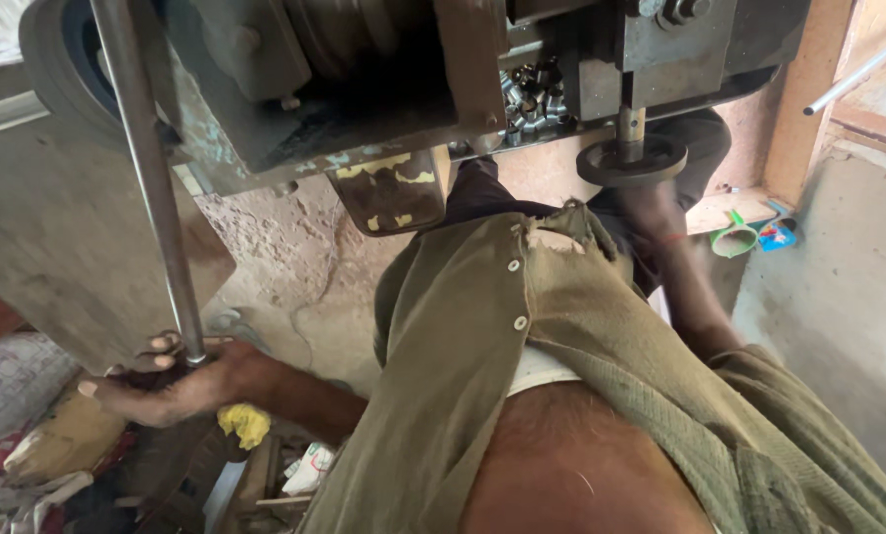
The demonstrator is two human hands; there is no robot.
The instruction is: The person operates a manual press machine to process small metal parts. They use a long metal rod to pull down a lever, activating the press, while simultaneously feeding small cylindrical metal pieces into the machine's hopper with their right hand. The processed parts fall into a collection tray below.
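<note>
A long steel lever rod [151,188] is gripped near its lower end by the left hand [171,381], whose fingers are curled closed around it. The rod slants up to the grimy green-grey machine [364,89] filling the top of the view. The right hand [651,203] is raised under the machine, just beneath a dark round wheel [631,158] on a short vertical spindle; whether it is closed on anything cannot be told, as the fingers are blurred and in shadow. A torn olive shirt [482,336] with 2 white buttons hangs open in the middle. A yellow rag [245,423] lies below the left wrist, sacks [17,381] are piled at lower left, and a green scoop [735,237] rests on a ledge at right
</note>
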